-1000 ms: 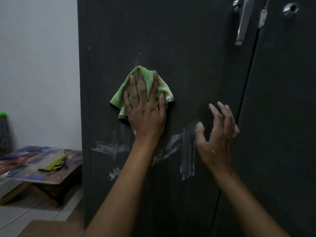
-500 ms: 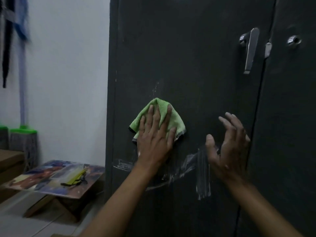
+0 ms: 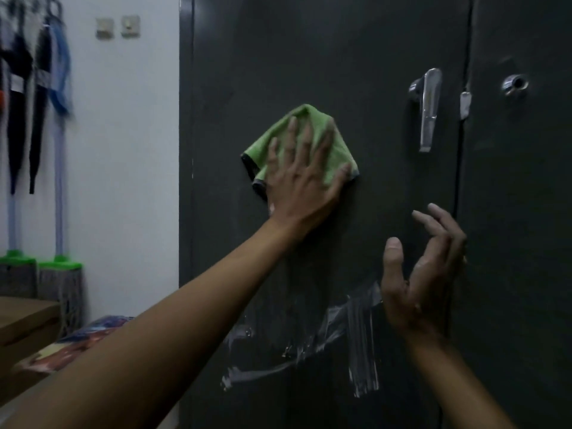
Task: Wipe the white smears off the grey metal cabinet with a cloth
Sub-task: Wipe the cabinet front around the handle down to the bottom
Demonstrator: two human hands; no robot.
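Far left: mops (image 3: 60, 274) standing against the white wall (image 3: 123, 150), dark umbrellas (image 3: 18, 103) hanging above, two small wall fittings (image 3: 117, 26) at upper left, a wooden ledge (image 3: 28, 317) at lower left. Filling centre and right: cabinet (image 3: 309, 57), chrome handle (image 3: 428, 109) and round lock (image 3: 514, 84) at upper right. Low in the middle: smears (image 3: 360, 345), unwiped, partly hidden behind the left forearm. Centre: left hand (image 3: 305, 181) flat, fingers spread, pressing the cloth (image 3: 278, 137) on the door well above the smears. Right hand (image 3: 424, 274) loosely cupped, fingers relaxed, holding nothing, near the door seam.
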